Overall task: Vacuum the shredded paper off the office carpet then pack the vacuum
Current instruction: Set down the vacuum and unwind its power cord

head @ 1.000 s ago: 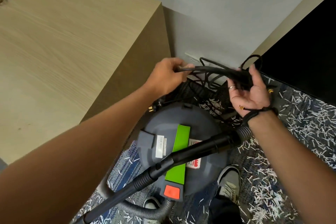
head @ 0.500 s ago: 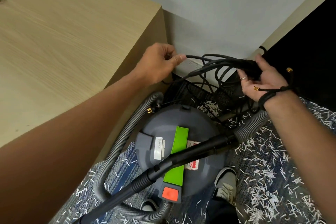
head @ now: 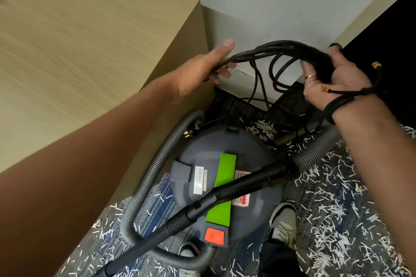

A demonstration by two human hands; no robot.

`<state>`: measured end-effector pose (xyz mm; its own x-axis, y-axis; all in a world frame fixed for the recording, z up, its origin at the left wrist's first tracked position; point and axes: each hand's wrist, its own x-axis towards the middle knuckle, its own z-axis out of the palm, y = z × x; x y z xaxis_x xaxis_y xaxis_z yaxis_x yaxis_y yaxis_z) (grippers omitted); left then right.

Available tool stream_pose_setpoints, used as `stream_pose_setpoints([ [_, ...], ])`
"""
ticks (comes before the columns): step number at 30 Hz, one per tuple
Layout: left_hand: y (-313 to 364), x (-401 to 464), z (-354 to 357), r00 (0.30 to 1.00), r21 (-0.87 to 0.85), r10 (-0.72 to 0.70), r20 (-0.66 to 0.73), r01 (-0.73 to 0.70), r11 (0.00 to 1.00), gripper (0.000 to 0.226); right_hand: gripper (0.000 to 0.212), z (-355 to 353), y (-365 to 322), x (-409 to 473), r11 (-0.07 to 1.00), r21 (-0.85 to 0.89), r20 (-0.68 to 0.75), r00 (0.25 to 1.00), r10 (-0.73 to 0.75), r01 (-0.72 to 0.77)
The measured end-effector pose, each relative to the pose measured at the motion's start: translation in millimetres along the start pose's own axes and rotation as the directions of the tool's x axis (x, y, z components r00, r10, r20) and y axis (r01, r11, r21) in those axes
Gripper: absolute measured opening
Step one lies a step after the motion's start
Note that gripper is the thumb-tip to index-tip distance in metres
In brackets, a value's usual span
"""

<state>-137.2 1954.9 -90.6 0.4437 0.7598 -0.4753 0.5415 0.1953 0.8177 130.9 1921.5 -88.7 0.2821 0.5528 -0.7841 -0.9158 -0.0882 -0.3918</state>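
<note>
Vacuum [head: 225, 177]: one; both hands, left [head: 198, 74] and right [head: 333, 76], fingers gripping cord [head: 276, 51] (several loops).

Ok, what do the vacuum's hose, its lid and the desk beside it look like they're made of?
Hose: grey ribbed plastic, probably flexible, since it curves in a loop. Lid: matte grey moulded plastic, with a glossier green strip. Desk: pale wood-grain surface, likely laminate rather than solid wood, as the grain looks flat and uniform; that can't be confirmed.

One head-worn wide-angle view looks steeply down and forward from close above the vacuum [head: 225, 177], facing the wall [head: 281, 7], bench [head: 78, 40] at left.
</note>
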Motion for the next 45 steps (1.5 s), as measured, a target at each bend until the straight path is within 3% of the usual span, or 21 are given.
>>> stream_pose_setpoints([
  [3,-6,-3,-6,0.992,-0.021,0.056,-0.111,-0.058,0.998,0.076,0.026,4,-12,-1,0.999,0.045,0.033,0.999,-0.002,0.001],
  [6,-10,-1,-1,0.93,-0.153,0.096,-0.354,-0.159,0.975,0.036,0.026,9,-17,-5,0.998,0.058,0.045,0.999,0.006,-0.009],
  [8,-12,2,11,0.858,-0.323,-0.019,-0.514,-0.173,0.93,0.014,0.027,10,-18,-8,0.998,0.055,0.044,0.999,0.003,-0.006],
  [10,-26,9,33,0.81,-0.46,-0.218,-0.544,-0.07,0.885,0.018,0.026,13,-19,-12,0.998,0.068,0.051,0.999,0.008,-0.011],
  [12,-58,15,61,0.856,-0.299,-0.329,-0.399,0.218,0.929,0.031,0.025,14,-18,-19,0.992,0.119,0.074,0.996,0.043,-0.052],
  [14,-97,15,88,0.884,0.111,-0.44,-0.158,0.458,0.882,0.033,0.025,15,-15,-28,0.986,0.139,0.091,0.992,0.082,-0.094],
  [16,-126,14,103,0.857,0.447,-0.508,-0.08,0.487,0.75,0.048,0.025,14,-13,-33,0.987,0.131,0.093,0.992,0.086,-0.098],
  [18,-138,14,103,0.902,0.563,-0.409,-0.138,0.411,0.717,0.05,0.028,9,-13,-33,0.988,0.117,0.083,0.993,0.088,-0.098],
  [21,-139,11,91,0.947,0.624,-0.272,-0.17,0.317,0.714,0.034,0.03,-1,-10,-29,0.996,0.058,0.064,0.996,0.062,-0.065],
  [23,-133,5,83,0.945,0.594,-0.194,-0.264,0.318,0.739,0.025,0.027,-10,-2,-22,0.997,0.043,0.041,0.998,0.055,-0.057],
  [25,-120,-5,77,0.934,0.644,-0.138,-0.33,0.33,0.691,0.027,0.021,-17,11,-12,0.996,0.063,0.005,0.998,0.065,-0.066],
  [30,-85,-35,53,0.936,0.707,-0.234,-0.264,0.353,0.613,0.031,0.018,-37,68,31,0.982,0.01,-0.088,0.978,0.19,-0.189],
  [33,-60,-49,36,0.932,0.665,-0.299,-0.203,0.355,0.657,0.03,0.018,-41,104,54,0.97,-0.077,-0.12,0.968,0.22,-0.23],
  [37,-24,-54,21,0.964,0.563,-0.168,-0.208,0.258,0.785,0.015,0.018,-41,141,75,0.957,-0.156,-0.079,0.969,0.234,-0.244],
  [39,-8,-54,18,0.966,0.514,-0.081,-0.247,0.202,0.834,0.012,0.031,-43,151,84,0.896,-0.321,-0.085,0.951,0.296,-0.307],
  [42,3,-56,14,0.943,0.547,0.106,-0.314,0.088,0.833,0.015,0.064,-45,160,83,0.649,-0.672,-0.155,0.925,0.348,-0.357],
  [45,5,-55,12,0.898,0.508,0.219,-0.381,0.005,0.861,0.015,0.049,-52,158,71,0.328,-0.914,-0.103,0.92,0.378,-0.237],
])
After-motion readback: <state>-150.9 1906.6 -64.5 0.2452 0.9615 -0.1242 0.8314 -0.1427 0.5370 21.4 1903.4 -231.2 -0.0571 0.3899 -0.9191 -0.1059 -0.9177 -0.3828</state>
